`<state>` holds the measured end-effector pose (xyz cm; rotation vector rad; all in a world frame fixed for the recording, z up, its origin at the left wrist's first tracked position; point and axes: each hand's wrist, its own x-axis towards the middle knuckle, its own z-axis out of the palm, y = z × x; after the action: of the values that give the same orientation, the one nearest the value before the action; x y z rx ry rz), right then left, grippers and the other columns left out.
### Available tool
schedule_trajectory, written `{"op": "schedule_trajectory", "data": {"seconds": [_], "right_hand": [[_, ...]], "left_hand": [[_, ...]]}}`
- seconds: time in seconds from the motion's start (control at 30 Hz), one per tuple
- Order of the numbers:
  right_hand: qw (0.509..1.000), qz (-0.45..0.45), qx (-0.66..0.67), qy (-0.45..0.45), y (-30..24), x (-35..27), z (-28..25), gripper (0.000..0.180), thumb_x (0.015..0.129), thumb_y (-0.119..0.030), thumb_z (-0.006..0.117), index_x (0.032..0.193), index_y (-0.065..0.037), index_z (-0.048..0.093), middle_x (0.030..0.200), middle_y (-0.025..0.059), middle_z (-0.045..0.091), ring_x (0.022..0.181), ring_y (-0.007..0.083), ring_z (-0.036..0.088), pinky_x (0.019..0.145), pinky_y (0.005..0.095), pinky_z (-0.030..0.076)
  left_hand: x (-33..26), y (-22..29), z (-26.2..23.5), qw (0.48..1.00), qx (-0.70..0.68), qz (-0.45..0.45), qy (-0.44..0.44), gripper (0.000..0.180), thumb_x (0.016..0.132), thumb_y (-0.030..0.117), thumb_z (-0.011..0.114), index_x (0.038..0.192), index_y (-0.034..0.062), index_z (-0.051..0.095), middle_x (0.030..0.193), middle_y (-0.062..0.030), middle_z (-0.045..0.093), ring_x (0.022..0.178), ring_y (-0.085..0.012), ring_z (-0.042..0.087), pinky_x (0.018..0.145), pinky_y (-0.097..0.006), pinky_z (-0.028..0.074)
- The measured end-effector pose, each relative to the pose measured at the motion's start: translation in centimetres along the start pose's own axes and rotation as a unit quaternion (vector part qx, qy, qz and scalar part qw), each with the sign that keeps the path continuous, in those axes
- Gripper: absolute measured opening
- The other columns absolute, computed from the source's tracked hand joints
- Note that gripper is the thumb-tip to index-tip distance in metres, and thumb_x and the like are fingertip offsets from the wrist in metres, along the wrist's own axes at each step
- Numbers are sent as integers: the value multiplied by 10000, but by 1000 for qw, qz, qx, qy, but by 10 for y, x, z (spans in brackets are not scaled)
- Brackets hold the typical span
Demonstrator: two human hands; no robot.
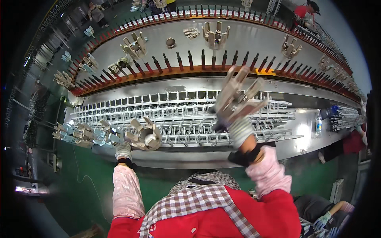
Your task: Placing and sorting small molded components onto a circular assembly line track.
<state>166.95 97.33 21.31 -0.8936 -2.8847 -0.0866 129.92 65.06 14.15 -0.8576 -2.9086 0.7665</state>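
Observation:
My right hand (239, 130), in a striped glove, is raised over the metal racks and closed on a beige pronged holder (237, 99), a cup shape with several upright prongs. Motion smears that holder slightly. At the table's near left edge, my left hand (123, 150) is against a row of similar holders (87, 134), some tinted pale blue. Beside it stands a beige pronged cup (146, 137) with a round opening. The left fingers are mostly hidden among these holders. Long silvery racks (178, 113) with many short pegs lie between my hands and beyond.
Behind the racks runs a looped conveyor (190, 72) with dark-tipped red spindles, some carrying pronged holders (216, 37). A small bottle (318, 126) and more racks (344, 118) are at the right. Another person's gloved hand (322, 220) shows at lower right; a co-worker (304, 16) is far right.

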Motion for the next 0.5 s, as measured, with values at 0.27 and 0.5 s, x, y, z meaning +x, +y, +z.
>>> {"op": "schedule_trajectory", "data": {"seconds": [0.27,0.5], "right_hand": [[932,28,336,135,-48,-48,105,245,774,-136,436,956,-43,572,901,135,597,815,290,549,713,365,434],[917,153,364,57,-35,-55,135,259,787,-248,484,909,-46,589,838,183,602,796,355,562,686,397,449]], "left_hand": [[-43,58,-80,998,28,32,38,229,792,121,433,869,93,647,892,-102,632,874,-238,594,755,-376,444],[-57,68,-102,996,25,84,4,443,784,38,411,1222,107,410,979,-156,599,894,-300,583,776,-382,452]]}}
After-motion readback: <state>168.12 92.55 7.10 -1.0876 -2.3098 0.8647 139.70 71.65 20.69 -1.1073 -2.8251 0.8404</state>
